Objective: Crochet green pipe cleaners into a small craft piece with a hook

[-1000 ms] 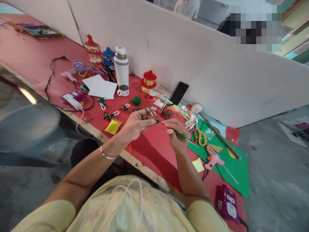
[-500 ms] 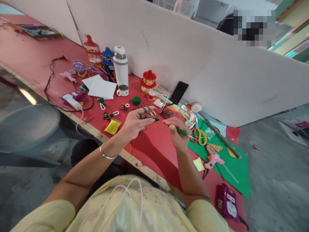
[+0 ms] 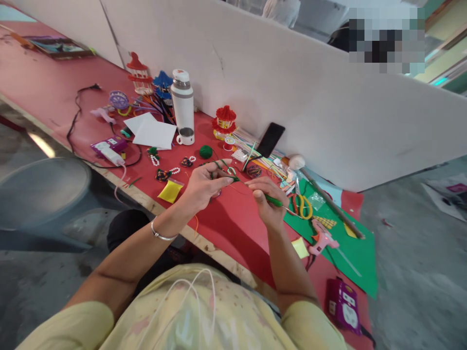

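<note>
Green yarn (image 3: 226, 167) loops over the raised index finger of my left hand (image 3: 204, 186), whose thumb and fingers pinch a small green yarn piece (image 3: 235, 179). My right hand (image 3: 269, 200) is wrapped round a crochet hook with a green handle (image 3: 273, 200). Its thin tip points at the pinched yarn. Behind my left hand lies a green yarn ball (image 3: 206, 152). A multicoloured yarn ball (image 3: 254, 170) rests beyond the gap between my hands.
On the red table (image 3: 241, 228) stand a white flask (image 3: 183, 109) and a red-roofed model (image 3: 224, 121). A phone (image 3: 270, 139) leans by the white partition (image 3: 292, 78). Scissors (image 3: 305, 206) and a pink glue gun (image 3: 321, 238) lie at the right, a grey stool (image 3: 54, 189) left.
My right hand and the hook have shifted very slightly to the left. My left hand keeps its pinch on the yarn, nearly still.
</note>
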Tool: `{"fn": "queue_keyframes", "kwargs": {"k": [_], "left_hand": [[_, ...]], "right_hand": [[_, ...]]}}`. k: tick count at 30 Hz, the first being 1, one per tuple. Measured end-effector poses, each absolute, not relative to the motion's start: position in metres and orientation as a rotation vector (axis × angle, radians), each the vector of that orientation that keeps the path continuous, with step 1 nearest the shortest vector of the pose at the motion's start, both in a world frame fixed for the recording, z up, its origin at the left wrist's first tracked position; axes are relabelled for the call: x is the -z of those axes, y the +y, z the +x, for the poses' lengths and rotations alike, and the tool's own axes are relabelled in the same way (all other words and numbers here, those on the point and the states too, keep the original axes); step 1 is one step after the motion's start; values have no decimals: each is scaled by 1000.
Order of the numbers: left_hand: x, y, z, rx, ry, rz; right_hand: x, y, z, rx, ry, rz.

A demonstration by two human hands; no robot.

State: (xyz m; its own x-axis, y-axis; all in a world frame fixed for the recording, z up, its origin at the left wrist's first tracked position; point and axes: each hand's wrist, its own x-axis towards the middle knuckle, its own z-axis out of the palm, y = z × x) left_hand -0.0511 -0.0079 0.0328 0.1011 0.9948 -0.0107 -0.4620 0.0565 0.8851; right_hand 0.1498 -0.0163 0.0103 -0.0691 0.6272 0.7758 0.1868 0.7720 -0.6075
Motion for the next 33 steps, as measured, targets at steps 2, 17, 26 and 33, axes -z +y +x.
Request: {"fn": "queue_keyframes", "kwargs": {"k": [2, 17, 26, 33], "left_hand": [[-32, -8, -51, -1313, 817, 882], [-31, -10, -48, -1279, 836, 902], [-30, -14, -42, -1330, 925, 1162], [-21, -14, -36, -1264, 912, 1197]], "right_hand": [[-11, -17, 149, -385, -1633, -662], [-6, -16, 146, -372, -1631, -658], [-3, -18, 143, -512, -1618, -727], [-1, -18, 140, -532, -1583, -725]]}}
